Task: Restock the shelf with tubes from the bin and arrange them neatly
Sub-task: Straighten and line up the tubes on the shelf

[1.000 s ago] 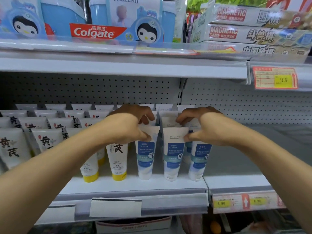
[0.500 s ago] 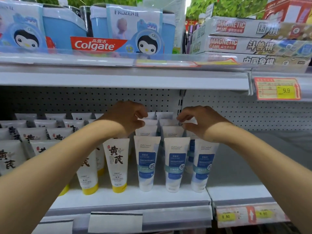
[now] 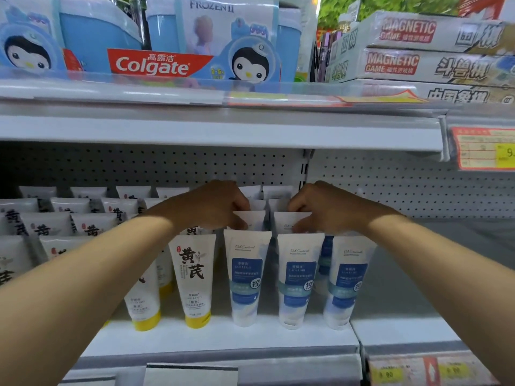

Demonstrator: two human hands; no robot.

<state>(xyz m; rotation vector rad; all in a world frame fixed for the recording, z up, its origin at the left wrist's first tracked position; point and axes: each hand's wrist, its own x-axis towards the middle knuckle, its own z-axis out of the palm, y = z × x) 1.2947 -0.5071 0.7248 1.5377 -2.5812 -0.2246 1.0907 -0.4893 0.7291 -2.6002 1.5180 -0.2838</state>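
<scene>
White tubes with blue labels stand cap-down in rows on the white shelf (image 3: 223, 337). Three form the front row: one on the left (image 3: 246, 277), a middle one (image 3: 298, 280) and a right one (image 3: 347, 277). My left hand (image 3: 214, 207) pinches the flat top of a second-row tube (image 3: 250, 218) behind the left one. Behind the middle one, my right hand (image 3: 323, 207) pinches the top of another second-row tube (image 3: 289, 220). More blue-label tubes stand further back, mostly hidden by my hands.
White tubes with yellow caps (image 3: 193, 274) fill the shelf to the left, in several rows. The shelf section to the right (image 3: 418, 274) is bare metal. An upper shelf (image 3: 223, 129) hangs close above, with Colgate packs (image 3: 156, 65) and game boxes (image 3: 418, 62). Price tags (image 3: 482, 147) line the edges.
Both hands have moved from the front-row tube tops back and up to the second-row tubes. The camera has come closer to the shelf.
</scene>
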